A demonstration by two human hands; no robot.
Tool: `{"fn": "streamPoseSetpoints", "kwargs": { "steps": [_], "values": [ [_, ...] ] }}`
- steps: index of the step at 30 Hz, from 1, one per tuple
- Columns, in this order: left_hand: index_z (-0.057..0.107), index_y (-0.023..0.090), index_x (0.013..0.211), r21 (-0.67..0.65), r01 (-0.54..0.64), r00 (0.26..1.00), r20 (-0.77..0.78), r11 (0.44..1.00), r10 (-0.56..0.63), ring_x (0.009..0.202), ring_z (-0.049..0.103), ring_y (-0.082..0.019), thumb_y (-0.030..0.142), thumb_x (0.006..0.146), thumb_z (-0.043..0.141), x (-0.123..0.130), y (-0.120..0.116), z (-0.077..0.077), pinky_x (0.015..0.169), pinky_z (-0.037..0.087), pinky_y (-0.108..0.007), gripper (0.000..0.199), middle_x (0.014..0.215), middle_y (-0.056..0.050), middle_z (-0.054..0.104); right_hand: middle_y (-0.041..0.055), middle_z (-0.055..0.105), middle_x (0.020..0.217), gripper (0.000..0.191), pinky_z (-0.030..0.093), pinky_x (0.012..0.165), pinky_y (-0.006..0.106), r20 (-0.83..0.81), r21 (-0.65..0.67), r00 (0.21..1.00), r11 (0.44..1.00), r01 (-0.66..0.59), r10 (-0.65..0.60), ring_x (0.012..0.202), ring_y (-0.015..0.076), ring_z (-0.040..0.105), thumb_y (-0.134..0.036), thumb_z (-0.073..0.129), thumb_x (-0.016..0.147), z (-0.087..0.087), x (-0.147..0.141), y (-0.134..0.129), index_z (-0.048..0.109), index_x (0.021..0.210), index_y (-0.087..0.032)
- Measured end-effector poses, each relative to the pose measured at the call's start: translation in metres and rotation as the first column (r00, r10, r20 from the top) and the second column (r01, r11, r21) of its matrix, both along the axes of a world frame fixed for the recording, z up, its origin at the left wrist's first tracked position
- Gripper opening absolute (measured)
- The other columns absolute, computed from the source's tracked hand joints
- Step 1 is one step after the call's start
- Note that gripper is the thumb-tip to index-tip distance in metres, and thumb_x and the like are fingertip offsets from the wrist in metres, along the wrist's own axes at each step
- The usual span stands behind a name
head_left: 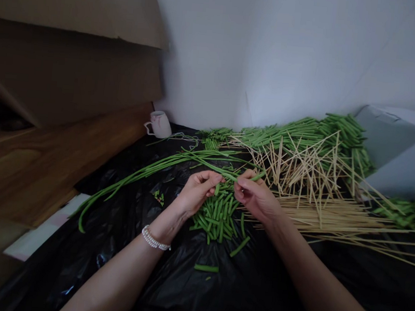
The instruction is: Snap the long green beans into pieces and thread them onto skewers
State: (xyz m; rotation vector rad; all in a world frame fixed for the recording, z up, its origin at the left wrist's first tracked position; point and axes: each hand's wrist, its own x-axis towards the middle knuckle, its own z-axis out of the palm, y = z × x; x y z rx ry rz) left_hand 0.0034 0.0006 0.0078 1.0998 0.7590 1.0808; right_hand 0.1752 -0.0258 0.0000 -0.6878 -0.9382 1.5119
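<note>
A long green bean (230, 176) runs between my two hands above the middle of the black sheet. My left hand (200, 189) pinches it with thumb and forefinger, and a short green piece shows just under those fingertips. Closed around the same bean a little to the right is my right hand (257, 193); the bean's end sticks out past its fingers. Below both hands lies a heap of short cut bean pieces (219, 214). Several whole long beans (148, 165) stretch away to the left of the heap.
Thin wooden skewers (326, 214) lie to the right, with more piled loosely behind. Stacked beans (303, 135) line the wall. A white mug (160, 125) stands at the back left beside a large cardboard box (73, 66). Black plastic (167, 287) covers the surface.
</note>
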Motion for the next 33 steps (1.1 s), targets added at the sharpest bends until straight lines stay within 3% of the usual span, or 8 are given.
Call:
{"fn": "streamPoseSetpoints", "kwargs": {
  "steps": [4, 9, 14, 17, 21, 23, 28, 33],
  "values": [
    [0.072, 0.009, 0.076, -0.111, 0.03, 0.996, 0.089, 0.993, -0.02, 0.043, 0.034, 0.001, 0.035, 0.063, 0.086, 0.0, 0.004, -0.005, 0.04, 0.026, -0.011, 0.033, 0.055, 0.005, 0.053, -0.0059, 0.059, 0.055, 0.025, 0.029, 0.042, 0.02, 0.083, 0.027, 0.995, 0.998, 0.048, -0.05, 0.045, 0.0071, 0.045, -0.033, 0.079, 0.07, 0.0, -0.007, -0.003, 0.057, 0.069, -0.021],
    [0.067, 0.009, 0.071, -0.199, 0.059, 0.977, 0.212, 0.978, -0.016, 0.042, 0.036, 0.001, 0.026, 0.063, 0.087, 0.002, 0.006, -0.007, 0.038, 0.028, -0.008, 0.028, 0.055, 0.006, 0.05, -0.0049, 0.06, 0.054, 0.025, 0.03, 0.04, 0.02, 0.144, 0.045, 0.986, 0.995, 0.084, -0.089, 0.043, 0.0079, 0.047, -0.035, 0.08, 0.067, -0.004, -0.012, -0.001, 0.06, 0.07, -0.021],
    [0.06, 0.01, 0.066, -0.254, 0.189, 0.915, 0.396, 0.949, -0.076, 0.043, 0.037, 0.002, 0.015, 0.072, 0.08, 0.001, 0.006, -0.008, 0.038, 0.031, -0.004, 0.022, 0.056, 0.006, 0.047, -0.005, 0.059, 0.053, 0.024, 0.031, 0.039, 0.02, 0.186, 0.068, 0.978, 0.994, 0.084, -0.095, 0.042, 0.008, 0.047, -0.036, 0.081, 0.067, -0.007, -0.014, -0.002, 0.063, 0.071, -0.021],
    [0.062, 0.01, 0.07, -0.292, 0.219, 0.889, 0.453, 0.931, -0.067, 0.044, 0.04, 0.002, 0.011, 0.078, 0.073, 0.0, 0.006, -0.008, 0.038, 0.033, -0.004, 0.014, 0.062, 0.003, 0.053, -0.0052, 0.059, 0.053, 0.022, 0.031, 0.039, 0.02, 0.208, 0.067, 0.974, 0.995, 0.08, -0.093, 0.042, 0.0078, 0.047, -0.037, 0.08, 0.068, -0.009, -0.015, -0.001, 0.064, 0.071, -0.021],
    [0.064, 0.01, 0.075, -0.361, 0.186, 0.886, 0.463, 0.914, 0.003, 0.047, 0.045, 0.001, 0.009, 0.085, 0.064, -0.001, 0.002, -0.002, 0.036, 0.032, -0.004, 0.01, 0.076, -0.003, 0.063, -0.0042, 0.061, 0.055, 0.021, 0.034, 0.041, 0.021, 0.29, 0.102, 0.955, 0.994, 0.026, -0.055, 0.044, 0.0083, 0.049, -0.035, 0.079, 0.068, -0.017, -0.018, 0.0, 0.065, 0.07, -0.02],
    [0.063, 0.01, 0.075, -0.371, 0.183, 0.881, 0.473, 0.91, 0.016, 0.048, 0.046, 0.001, 0.009, 0.087, 0.061, -0.002, 0.001, 0.004, 0.036, 0.03, -0.003, 0.012, 0.074, -0.002, 0.06, -0.0039, 0.061, 0.056, 0.021, 0.036, 0.042, 0.021, 0.315, 0.099, 0.948, 0.995, 0.012, -0.043, 0.046, 0.0087, 0.051, -0.035, 0.079, 0.068, -0.02, -0.018, 0.001, 0.066, 0.072, -0.02],
    [0.059, 0.011, 0.074, -0.345, 0.286, 0.87, 0.485, 0.894, -0.092, 0.043, 0.037, 0.0, 0.022, 0.087, 0.063, -0.007, 0.002, 0.011, 0.037, 0.033, -0.008, 0.017, 0.062, 0.004, 0.046, -0.0035, 0.062, 0.057, 0.023, 0.034, 0.042, 0.02, 0.313, 0.02, 0.949, 0.999, 0.04, -0.045, 0.046, 0.008, 0.051, -0.035, 0.08, 0.068, -0.021, -0.013, 0.002, 0.066, 0.075, -0.019],
    [0.058, 0.013, 0.078, -0.275, 0.254, 0.937, 0.307, 0.927, -0.165, 0.044, 0.037, -0.003, 0.026, 0.081, 0.064, -0.006, 0.002, 0.007, 0.037, 0.028, -0.012, 0.015, 0.062, 0.003, 0.048, -0.0046, 0.061, 0.057, 0.022, 0.034, 0.043, 0.018, 0.205, -0.009, 0.978, 0.999, 0.035, -0.033, 0.046, 0.0064, 0.049, -0.034, 0.081, 0.068, -0.011, -0.004, 0.0, 0.065, 0.075, -0.019]
  ]
}}
